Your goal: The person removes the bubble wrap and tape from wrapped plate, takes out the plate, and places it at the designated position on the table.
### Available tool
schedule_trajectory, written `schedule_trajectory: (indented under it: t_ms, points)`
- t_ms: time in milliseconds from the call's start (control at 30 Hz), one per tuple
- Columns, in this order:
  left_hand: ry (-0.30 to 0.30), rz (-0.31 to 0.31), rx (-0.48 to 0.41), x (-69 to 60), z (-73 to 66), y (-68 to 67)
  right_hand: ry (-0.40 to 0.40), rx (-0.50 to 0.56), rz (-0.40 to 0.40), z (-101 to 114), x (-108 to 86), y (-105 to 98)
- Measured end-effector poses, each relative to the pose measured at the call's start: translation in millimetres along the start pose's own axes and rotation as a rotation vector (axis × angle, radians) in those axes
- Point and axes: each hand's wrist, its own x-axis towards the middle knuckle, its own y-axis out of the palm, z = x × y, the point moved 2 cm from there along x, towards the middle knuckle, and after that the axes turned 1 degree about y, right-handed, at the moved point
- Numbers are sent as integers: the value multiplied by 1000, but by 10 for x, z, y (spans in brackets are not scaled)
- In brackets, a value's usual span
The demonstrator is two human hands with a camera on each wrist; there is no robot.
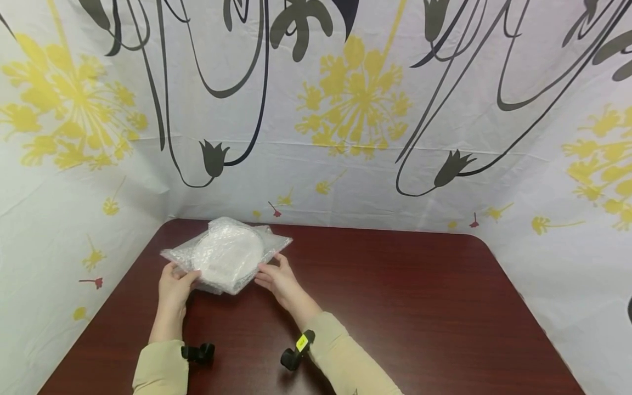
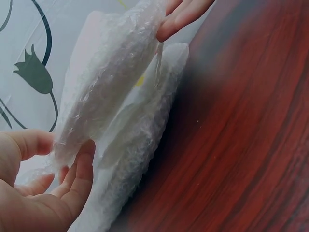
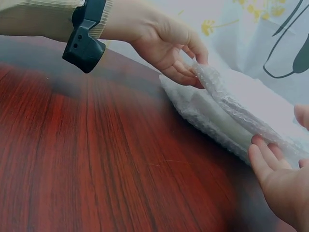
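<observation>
A bubble-wrapped package [image 1: 228, 253] with a round white shape inside is at the far left of the table. Beneath it lies another bubble-wrapped package [image 2: 140, 145], seen from the side in both wrist views. My left hand [image 1: 174, 288] pinches the upper package's near left edge, thumb above and fingers below. On the near right edge, my right hand [image 1: 280, 281] grips the same package, fingers under it in the right wrist view. The upper package's near edge is lifted apart from the lower one, leaving a gap. What the wrap encloses shows only as a pale disc.
The dark red wood-grain table [image 1: 385, 307] has rounded far corners. A white cloth [image 1: 355, 181] with yellow flowers and grey plant shapes hangs behind and at the sides. A black wrist camera [image 1: 198, 353] is on the left sleeve, another [image 1: 298, 350] on the right.
</observation>
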Motion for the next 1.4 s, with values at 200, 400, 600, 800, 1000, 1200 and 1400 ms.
schedule_trajectory:
  t_ms: [200,400,600,800,1000,1200,1400]
  points:
    - [6,15,2,-40,-25,26,-16,-11,-4,45,-27,7]
    - [29,5,-39,-72,-58,56,-36,-38,-4,67,-32,3]
    - [53,-8,-111,-102,-89,96,-45,-58,-14,89,-36,-23]
    - [59,10,-121,-146,-114,131,-59,-62,-23,116,-48,-72]
    - [64,29,-115,-184,-137,168,-65,-63,-28,159,-83,-102]
    - [72,36,-101,-217,-155,202,-80,-59,-24,200,-112,-135]
    - [113,36,-128,-251,-168,256,-83,-76,-32,232,-142,-184]
